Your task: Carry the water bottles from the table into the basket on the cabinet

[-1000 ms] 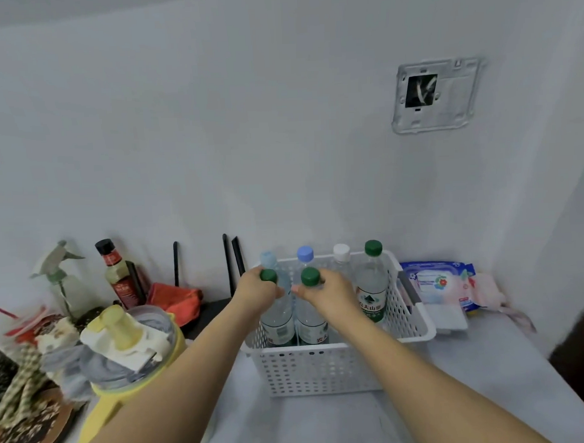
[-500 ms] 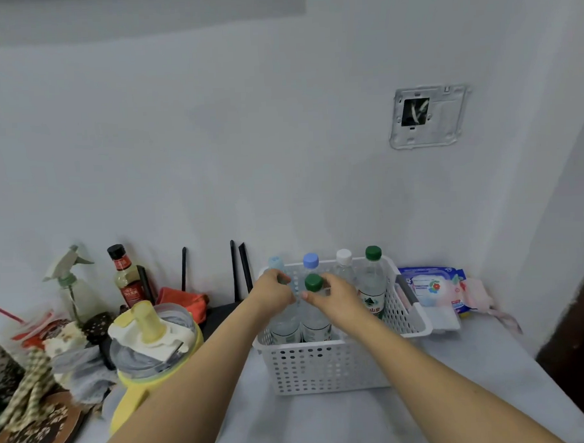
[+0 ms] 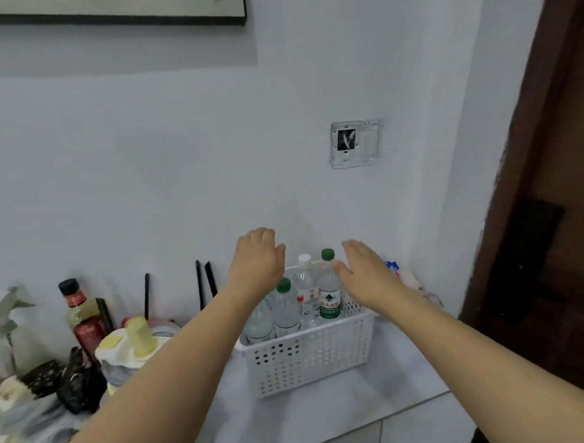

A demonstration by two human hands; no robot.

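Note:
A white perforated basket (image 3: 316,357) stands on the white cabinet top (image 3: 342,410) against the wall. Several clear water bottles stand upright in it: a green-capped one (image 3: 285,308) at the front, a white-capped one (image 3: 306,287) behind it, and a green-capped one with a green label (image 3: 329,293) at the back right. Another bottle (image 3: 260,323) is partly hidden by my left forearm. My left hand (image 3: 257,259) hovers above the basket's left side, fingers loosely apart, holding nothing. My right hand (image 3: 366,271) is raised over the basket's right side, open and holding nothing.
Clutter fills the cabinet's left part: a yellow lidded jug (image 3: 135,345), a red-labelled sauce bottle (image 3: 82,314), a spray bottle (image 3: 10,320), black antennas (image 3: 199,285) and a cloth. A wipes pack (image 3: 391,267) lies behind my right hand. A dark wooden door (image 3: 551,210) stands at the right.
Both hands have let go of the green-capped bottles, which now stand in the basket, and have lifted up and apart. The view has tilted upward and to the right.

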